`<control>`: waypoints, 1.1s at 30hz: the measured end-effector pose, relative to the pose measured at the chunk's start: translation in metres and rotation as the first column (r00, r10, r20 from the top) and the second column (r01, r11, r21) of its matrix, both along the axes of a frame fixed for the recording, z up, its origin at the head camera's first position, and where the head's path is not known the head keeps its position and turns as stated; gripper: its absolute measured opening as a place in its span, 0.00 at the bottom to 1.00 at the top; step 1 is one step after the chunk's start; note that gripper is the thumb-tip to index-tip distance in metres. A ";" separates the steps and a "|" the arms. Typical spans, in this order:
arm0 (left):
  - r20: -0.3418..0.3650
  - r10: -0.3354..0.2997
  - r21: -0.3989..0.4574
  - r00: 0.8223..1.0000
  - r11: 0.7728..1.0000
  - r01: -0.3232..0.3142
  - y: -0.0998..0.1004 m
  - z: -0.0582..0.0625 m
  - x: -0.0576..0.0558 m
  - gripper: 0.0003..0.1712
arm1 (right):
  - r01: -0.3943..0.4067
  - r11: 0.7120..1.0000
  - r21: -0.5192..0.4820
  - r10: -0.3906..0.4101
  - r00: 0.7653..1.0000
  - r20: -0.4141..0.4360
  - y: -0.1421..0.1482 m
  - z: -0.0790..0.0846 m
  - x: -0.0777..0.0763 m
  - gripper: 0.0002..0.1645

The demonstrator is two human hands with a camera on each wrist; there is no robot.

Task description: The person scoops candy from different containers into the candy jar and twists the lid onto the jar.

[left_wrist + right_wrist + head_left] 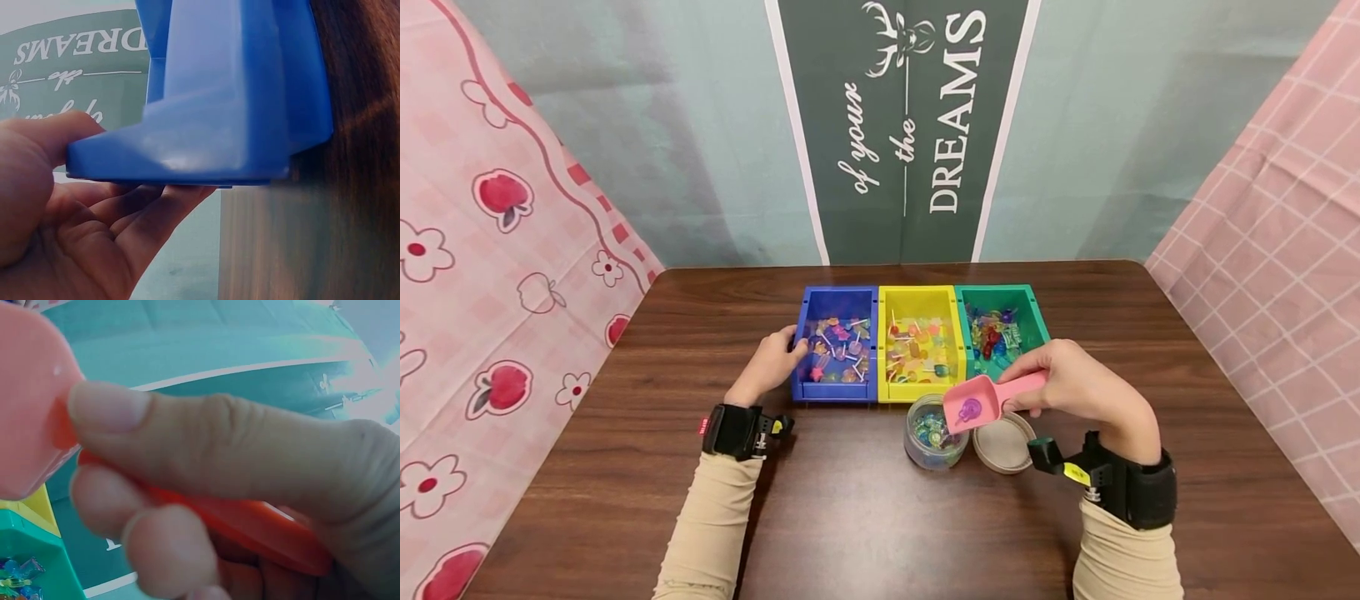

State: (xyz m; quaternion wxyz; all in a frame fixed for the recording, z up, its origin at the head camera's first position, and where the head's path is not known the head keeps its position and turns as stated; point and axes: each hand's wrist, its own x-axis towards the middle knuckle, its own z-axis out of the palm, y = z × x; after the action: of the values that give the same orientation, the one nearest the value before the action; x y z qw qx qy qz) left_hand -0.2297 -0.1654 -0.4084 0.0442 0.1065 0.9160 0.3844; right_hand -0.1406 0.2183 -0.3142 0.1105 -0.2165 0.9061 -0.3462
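My right hand grips the handle of a small pink scoop, thumb laid along it in the right wrist view. A purple translucent trinket lies in the scoop. The scoop overlaps the rim of a clear round jar, which holds bluish and green translucent pieces. My left hand grips the left wall of the blue bin, thumb over the rim and fingers outside; the left wrist view shows that wall close up.
A yellow bin and a green bin adjoin the blue one in a row, all with small colourful pieces inside. Right of the jar, below the scoop, lies a round lid. Behind the wooden table hangs a printed cloth.
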 end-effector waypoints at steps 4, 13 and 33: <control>-0.003 0.007 0.001 1.000 1.000 -0.007 0.001 0.002 0.000 0.26 | -0.008 1.000 0.019 0.009 0.999 -0.046 -0.001 0.003 0.001 0.16; -0.009 0.007 -0.002 1.000 1.000 -0.007 0.003 0.005 -0.001 0.26 | -0.031 0.998 0.046 0.033 0.998 -0.048 0.002 0.003 0.001 0.13; 0.008 -0.006 0.010 1.000 1.000 0.005 -0.001 0.000 0.000 0.27 | 0.374 0.915 0.153 -0.360 0.926 -0.112 0.029 0.005 0.008 0.26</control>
State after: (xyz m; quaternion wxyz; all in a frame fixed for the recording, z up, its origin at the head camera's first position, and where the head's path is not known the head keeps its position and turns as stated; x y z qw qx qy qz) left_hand -0.2298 -0.1668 -0.4084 0.0483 0.1077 0.9136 0.3892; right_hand -0.1326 0.2476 -0.3090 0.0247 -0.0464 0.9608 -0.2723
